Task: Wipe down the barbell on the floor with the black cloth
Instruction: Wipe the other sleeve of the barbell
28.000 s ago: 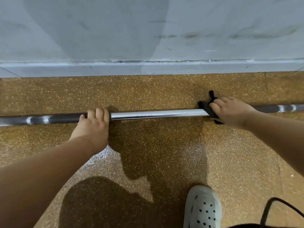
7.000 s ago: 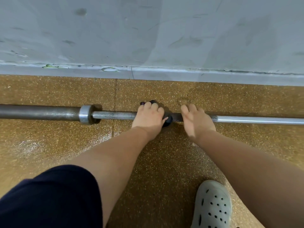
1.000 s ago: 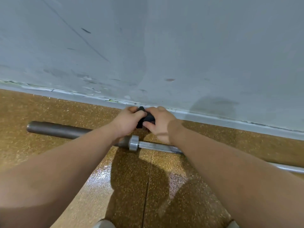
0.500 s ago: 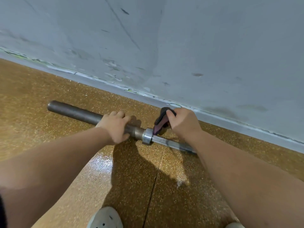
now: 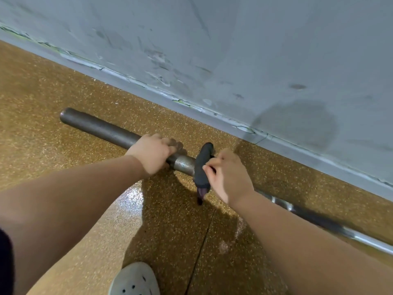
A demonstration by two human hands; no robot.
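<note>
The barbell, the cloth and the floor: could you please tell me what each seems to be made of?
The barbell looks like steel: a dull, dark grey thick end and a brighter shaft with sharp glints. The cloth seems soft fabric, matte black, draping limply over the bar. The floor is speckled brown with a glossy sheen, perhaps sealed rubber or epoxy; I cannot tell which.

A scuffed grey wall (image 5: pixel 255 39) meets a speckled ochre floor (image 5: pixel 53 167) along a chipped pale skirting strip (image 5: pixel 319 163). 1 dark seam (image 5: pixel 204 241) crosses the floor, near a glossy glare patch (image 5: pixel 129 199).
</note>
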